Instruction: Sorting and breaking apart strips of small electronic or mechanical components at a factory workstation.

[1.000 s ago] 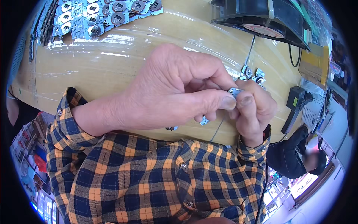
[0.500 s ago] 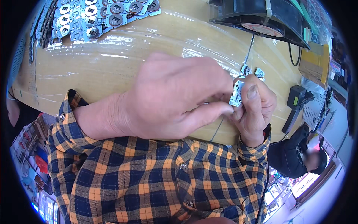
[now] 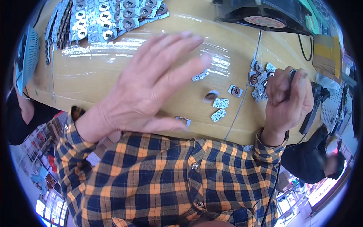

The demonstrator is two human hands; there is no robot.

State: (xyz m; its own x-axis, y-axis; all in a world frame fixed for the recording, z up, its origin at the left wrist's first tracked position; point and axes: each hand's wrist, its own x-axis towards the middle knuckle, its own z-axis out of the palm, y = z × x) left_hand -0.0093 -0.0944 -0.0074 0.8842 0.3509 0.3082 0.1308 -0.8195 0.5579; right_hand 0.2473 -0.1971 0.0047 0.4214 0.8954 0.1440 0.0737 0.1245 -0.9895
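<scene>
My left hand (image 3: 153, 81) is over the middle of the table with its fingers spread and nothing in it. Small circuit boards lie beside and under it, among them a light one (image 3: 221, 103), one with a round brown part (image 3: 235, 90) and a board smeared by motion (image 3: 210, 96). Another board (image 3: 183, 121) shows next to my left thumb. At the right, my right hand (image 3: 288, 100) is closed, its thumb and fingers around a small grey rounded thing (image 3: 292, 74) whose kind is hidden. Just left of that hand sits a pile of circuit boards (image 3: 259, 80).
Sheets of joined circuit boards (image 3: 107, 20) cover the table's far left. A black fan-like device (image 3: 264, 17) stands at the far right, near a cardboard box (image 3: 325, 56). A blue basket (image 3: 29, 56) is at the left edge. Other people are at both sides.
My hands have come apart: the left has opened and drawn left, the right has moved right. The circuit board between them has left the fingers; several loose boards now show on the table.
</scene>
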